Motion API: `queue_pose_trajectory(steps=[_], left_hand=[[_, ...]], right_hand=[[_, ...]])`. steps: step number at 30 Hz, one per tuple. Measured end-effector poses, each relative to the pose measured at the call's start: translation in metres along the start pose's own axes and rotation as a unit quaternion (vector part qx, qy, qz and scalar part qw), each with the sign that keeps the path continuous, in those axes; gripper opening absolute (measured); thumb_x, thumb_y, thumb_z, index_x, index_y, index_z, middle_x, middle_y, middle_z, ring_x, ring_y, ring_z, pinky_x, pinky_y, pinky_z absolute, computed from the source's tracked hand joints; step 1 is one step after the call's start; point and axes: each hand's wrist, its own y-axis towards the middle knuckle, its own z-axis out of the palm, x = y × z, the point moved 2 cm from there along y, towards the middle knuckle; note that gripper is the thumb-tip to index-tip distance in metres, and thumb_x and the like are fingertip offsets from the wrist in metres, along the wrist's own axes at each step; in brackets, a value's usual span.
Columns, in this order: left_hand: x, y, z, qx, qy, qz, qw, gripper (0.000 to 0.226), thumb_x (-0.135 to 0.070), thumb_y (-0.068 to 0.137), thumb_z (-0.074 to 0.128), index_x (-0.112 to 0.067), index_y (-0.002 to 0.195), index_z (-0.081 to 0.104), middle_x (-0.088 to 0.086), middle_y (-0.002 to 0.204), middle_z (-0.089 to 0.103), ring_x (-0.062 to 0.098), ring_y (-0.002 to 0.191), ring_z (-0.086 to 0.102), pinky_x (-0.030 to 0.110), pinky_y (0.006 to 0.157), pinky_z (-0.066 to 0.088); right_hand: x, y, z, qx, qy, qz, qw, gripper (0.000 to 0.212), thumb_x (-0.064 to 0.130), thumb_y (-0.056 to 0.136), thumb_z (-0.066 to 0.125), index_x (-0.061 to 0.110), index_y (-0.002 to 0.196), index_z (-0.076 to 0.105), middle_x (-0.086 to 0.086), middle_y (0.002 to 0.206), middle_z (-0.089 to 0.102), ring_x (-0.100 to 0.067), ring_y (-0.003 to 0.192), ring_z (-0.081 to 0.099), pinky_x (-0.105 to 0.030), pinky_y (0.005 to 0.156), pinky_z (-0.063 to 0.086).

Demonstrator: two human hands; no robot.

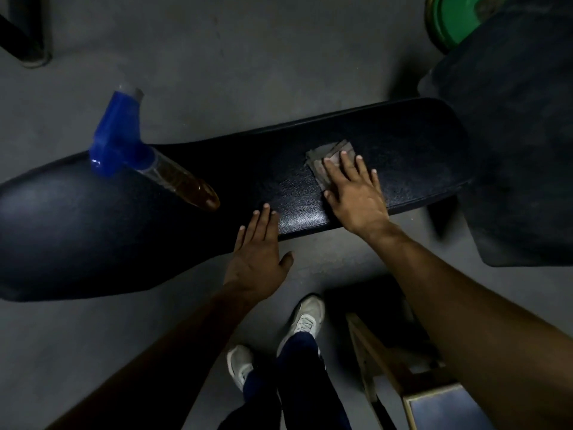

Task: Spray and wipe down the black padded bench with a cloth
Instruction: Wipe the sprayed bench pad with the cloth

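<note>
Grey cloth [330,162] lies flat under the right hand [353,193], fingers straight, pressing.
Black bench [403,144] runs long leftward, unwiped; left hand [257,246] rests open on its near edge.

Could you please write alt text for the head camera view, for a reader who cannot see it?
Seen from above, a person's right hand presses a folded grey cloth flat onto a long black padded bench, while the left hand rests open on the bench's near edge. A clear spray bottle with a blue trigger head and brown liquid lies on the bench to the left.
</note>
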Motion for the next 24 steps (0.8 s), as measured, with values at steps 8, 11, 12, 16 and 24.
queue_pose_trajectory(steps=[8,11,12,16,24], left_hand=[[0.036,-0.031,-0.006,-0.004,-0.017,-0.02,1.0,0.086,-0.051,0.097,0.045,-0.016,0.16,-0.002,-0.001,0.167,-0.015,0.016,0.154,-0.013,0.04,0.125,-0.003],[0.052,-0.052,-0.014,-0.011,-0.019,-0.026,0.999,0.085,-0.051,0.097,0.045,-0.016,0.16,0.0,-0.001,0.167,-0.015,0.016,0.154,-0.013,0.04,0.125,-0.003],[0.059,-0.059,-0.017,-0.014,-0.018,-0.031,0.999,0.085,-0.051,0.097,0.045,-0.016,0.16,0.0,0.0,0.167,-0.015,0.016,0.154,-0.013,0.041,0.125,-0.003],[0.083,-0.087,-0.036,-0.033,-0.02,-0.052,0.998,0.086,-0.052,0.096,0.045,-0.016,0.16,0.0,0.0,0.167,-0.015,0.017,0.154,-0.012,0.04,0.125,-0.003],[0.117,-0.12,-0.089,-0.08,-0.043,-0.091,0.992,0.086,-0.051,0.095,0.048,-0.017,0.16,0.003,0.0,0.168,-0.011,0.017,0.155,-0.005,0.04,0.125,0.0]], right_hand=[[0.046,-0.06,0.018,-0.035,0.062,-0.044,0.997,0.07,0.036,0.106,0.057,0.028,0.168,0.025,-0.003,0.178,0.017,-0.028,0.165,0.013,-0.046,0.133,0.01],[0.076,-0.067,0.012,-0.04,0.137,-0.048,0.989,0.069,0.033,0.105,0.062,0.023,0.166,0.031,-0.008,0.174,0.03,-0.028,0.161,0.026,-0.035,0.129,0.019],[0.088,-0.068,0.008,-0.037,0.167,-0.05,0.984,0.07,0.031,0.104,0.063,0.021,0.166,0.033,-0.009,0.171,0.034,-0.028,0.159,0.03,-0.032,0.128,0.021],[0.136,-0.075,-0.015,-0.033,0.244,-0.064,0.967,0.07,0.032,0.102,0.067,0.025,0.164,0.035,-0.009,0.162,0.049,-0.025,0.15,0.046,-0.024,0.116,0.031],[0.219,-0.08,-0.058,-0.039,0.377,-0.068,0.923,0.083,0.037,0.093,0.08,0.028,0.163,0.036,-0.003,0.15,0.06,-0.014,0.139,0.057,-0.036,0.116,0.046]])
